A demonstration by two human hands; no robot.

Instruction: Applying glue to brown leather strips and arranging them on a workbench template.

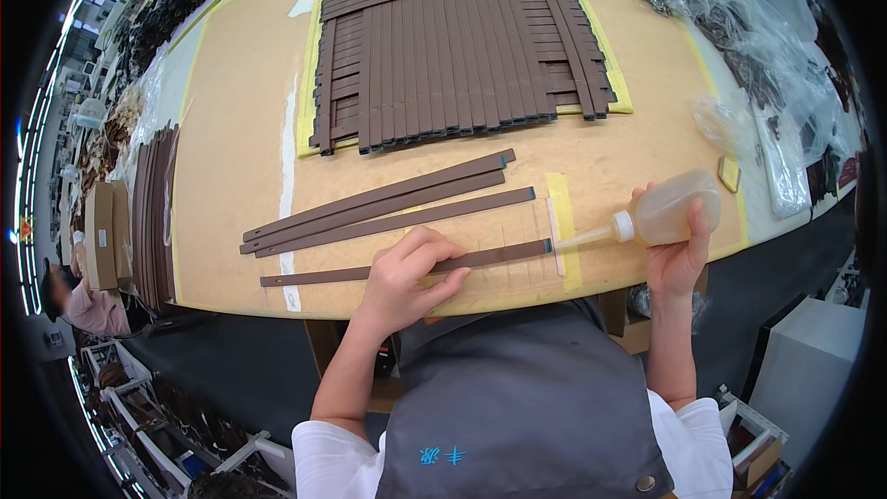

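My left hand [414, 282] is on a narrow brown strap [502, 252], likely a leather belt, which lies across the table near its front edge. Its thumb and fingers are at the strap's two edges. In my right hand [675, 256] is a translucent squeeze bottle [669, 211] with a white cap, tilted so that its thin nozzle [585, 238] points left. The nozzle's tip is at the strap's dark blue-green right end [548, 246]; whether they touch I cannot tell. Just beyond lie another brown strap [416, 219] and a small overlapping group of straps [388, 194].
A large stack of brown straps [450, 62], layered crosswise, rests on a yellow-edged sheet [620, 93]. Yellow tape [565, 222] and marked lines are on the tabletop [235, 118]. Plastic bags [748, 34] and a small yellow block [729, 174] lie right. A person [90, 298] stands far left beside cartons [102, 235].
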